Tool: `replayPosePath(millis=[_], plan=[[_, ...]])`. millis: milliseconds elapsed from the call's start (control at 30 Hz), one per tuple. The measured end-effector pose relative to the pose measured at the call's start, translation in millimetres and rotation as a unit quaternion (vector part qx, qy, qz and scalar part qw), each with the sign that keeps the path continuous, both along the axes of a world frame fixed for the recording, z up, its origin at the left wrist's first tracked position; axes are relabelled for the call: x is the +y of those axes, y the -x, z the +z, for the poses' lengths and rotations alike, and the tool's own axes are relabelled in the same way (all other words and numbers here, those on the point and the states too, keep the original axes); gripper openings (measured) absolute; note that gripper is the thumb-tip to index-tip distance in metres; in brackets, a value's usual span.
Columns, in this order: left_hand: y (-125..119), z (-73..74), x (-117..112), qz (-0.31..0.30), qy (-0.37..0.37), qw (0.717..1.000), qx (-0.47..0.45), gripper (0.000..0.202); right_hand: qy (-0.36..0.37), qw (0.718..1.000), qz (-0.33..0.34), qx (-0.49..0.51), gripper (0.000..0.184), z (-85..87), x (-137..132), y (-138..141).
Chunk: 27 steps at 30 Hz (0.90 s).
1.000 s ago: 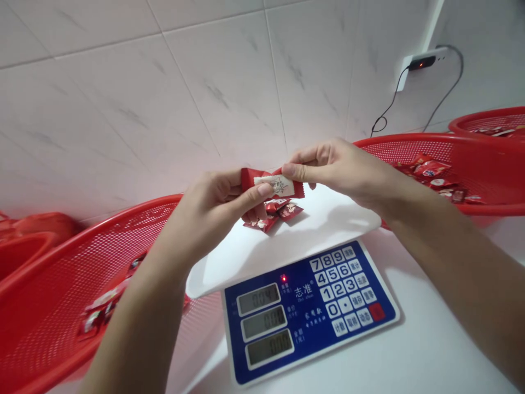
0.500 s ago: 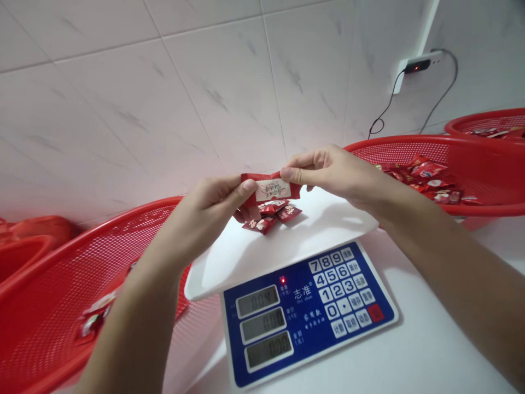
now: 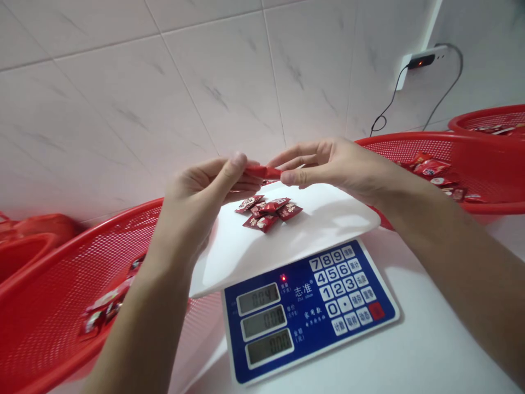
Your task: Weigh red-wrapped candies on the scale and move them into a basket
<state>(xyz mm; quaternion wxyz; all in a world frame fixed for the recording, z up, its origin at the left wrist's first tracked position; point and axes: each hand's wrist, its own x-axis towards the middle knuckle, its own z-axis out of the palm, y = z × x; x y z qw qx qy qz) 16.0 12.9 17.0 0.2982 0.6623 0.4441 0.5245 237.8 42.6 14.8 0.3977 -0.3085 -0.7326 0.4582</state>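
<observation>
Both my hands hold one red candy packet between them above the scale's white weighing pan. My left hand pinches its left end with thumb and fingers. My right hand pinches its right end. The packet is turned edge-on, so only a thin red strip shows. Several small red wrapped candies lie in a pile on the pan just below my hands. The scale has a blue front panel with a keypad and three displays.
A large red mesh basket with a few candies sits at the left. Another red basket with candies stands at the right, a third behind it. A white wall socket with a black cable is on the tiled wall.
The packet was facing me with its white label showing. It has been turned edge-on between my fingers. My left hand rose a little, uncovering the candy pile.
</observation>
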Motion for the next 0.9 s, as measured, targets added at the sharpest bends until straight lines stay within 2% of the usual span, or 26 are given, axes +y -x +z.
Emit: replayPosePath(millis=[67,200,300,367,500,700,833,900], plan=[[2,-1.6,3,-0.004,0.022,0.999,0.034,0.012,0.005,1.0,0.0,-0.028,0.028,1.8,0,-3],[8,-6.7,13,-0.011,0.047,0.997,0.056,0.007,-0.005,0.999,-0.025,-0.044,0.024,0.0,6,-8],[9,-9.1,15,-0.02,0.039,0.999,0.029,0.024,0.002,0.998,-0.014,-0.064,0.025,-2.9,10,-7],[7,-8.8,14,-0.027,0.03,0.999,0.008,0.032,0.0,0.997,-0.005,-0.073,0.019,-4.1,11,-4],[3,-7.6,11,-0.042,0.041,0.998,-0.006,0.034,-0.014,0.997,-0.022,-0.068,0.011,-4.0,11,1],[6,-10.6,17,-0.062,0.069,0.996,0.011,0.033,0.003,0.996,-0.022,-0.082,0.017,-5.6,12,2],[9,-12.3,20,-0.043,0.065,0.997,0.03,0.029,-0.006,0.996,-0.025,-0.086,0.019,-10.8,15,3],[11,-13.3,21,-0.024,0.045,0.998,0.028,0.023,-0.013,0.995,-0.052,-0.086,0.024,-10.8,17,1]])
